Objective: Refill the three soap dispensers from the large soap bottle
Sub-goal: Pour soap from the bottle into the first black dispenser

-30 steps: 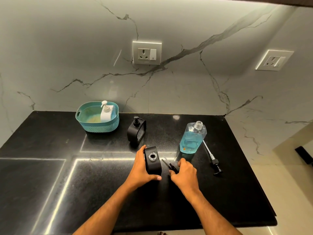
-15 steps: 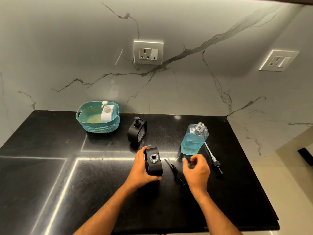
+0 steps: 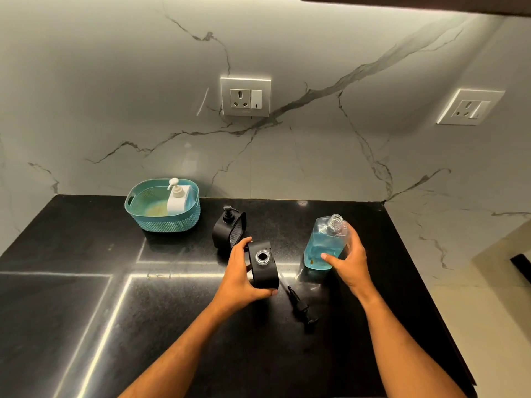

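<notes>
Left hand [image 3: 241, 275] has its grip wrapped around the open black dispenser [image 3: 263, 267], thumb on the near side, fingers round the far side; the dispenser stands upright on the black counter [image 3: 86, 311], pump off, round clear neck showing on top. Right hand [image 3: 349, 261] has its grip on the large soap bottle [image 3: 321, 245]: thumb across the front face, fingers curled behind the right side. Bottle is clear, square-shouldered, uncapped with threaded neck exposed, blue soap filling roughly the lower two thirds; it sits to the right of the open dispenser, apart from it, and whether its base is touching the counter or just lifted can't be told. A black pump head [image 3: 300, 305] with its tube lies flat on the counter between the two forearms, just in front of and right of the open dispenser, not touched by either hand. Second black dispenser [image 3: 228, 228] stands behind the held one, pump on, close to the left fingers but apart from them. White dispenser [image 3: 178, 198] with pump on stands inside the teal basket [image 3: 168, 222] at the back left of the counter, against the basket's right wall. Marble wall behind with one socket plate [image 3: 245, 96] centre and another socket plate [image 3: 469, 106] on the right-hand wall.
</notes>
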Demonstrator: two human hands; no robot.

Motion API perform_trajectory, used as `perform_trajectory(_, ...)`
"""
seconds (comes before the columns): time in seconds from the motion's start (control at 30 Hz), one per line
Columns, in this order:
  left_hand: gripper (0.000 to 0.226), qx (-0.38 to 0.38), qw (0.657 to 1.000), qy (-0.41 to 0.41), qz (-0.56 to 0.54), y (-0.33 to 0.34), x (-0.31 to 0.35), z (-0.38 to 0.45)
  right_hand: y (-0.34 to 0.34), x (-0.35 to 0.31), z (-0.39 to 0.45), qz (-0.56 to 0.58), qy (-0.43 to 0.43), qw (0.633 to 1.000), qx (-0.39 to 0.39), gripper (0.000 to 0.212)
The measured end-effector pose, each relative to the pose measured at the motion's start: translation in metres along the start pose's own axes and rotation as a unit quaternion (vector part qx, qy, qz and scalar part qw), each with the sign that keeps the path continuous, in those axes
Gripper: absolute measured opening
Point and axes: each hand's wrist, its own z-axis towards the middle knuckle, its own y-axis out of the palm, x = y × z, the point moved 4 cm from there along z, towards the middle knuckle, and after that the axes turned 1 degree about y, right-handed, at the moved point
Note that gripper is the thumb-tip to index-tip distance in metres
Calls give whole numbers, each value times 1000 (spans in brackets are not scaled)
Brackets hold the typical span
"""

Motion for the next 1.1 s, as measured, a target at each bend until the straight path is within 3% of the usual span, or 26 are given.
perform_trajectory(0.2, 129, -4, 1000, -2, -1, 4, 3, 5, -1, 1, 10, -2, 5, 1000, 26, 77)
perform_trajectory(0.67, 136, 3, 1000, -1, 20, 15, 11, 10, 16, -3, -15, -17, 2, 995, 96, 66)
perform_trajectory(1.1, 135, 34, 998, 35, 30, -13, 38, 0, 36, -70, -26, -56, -150, 976, 146, 66)
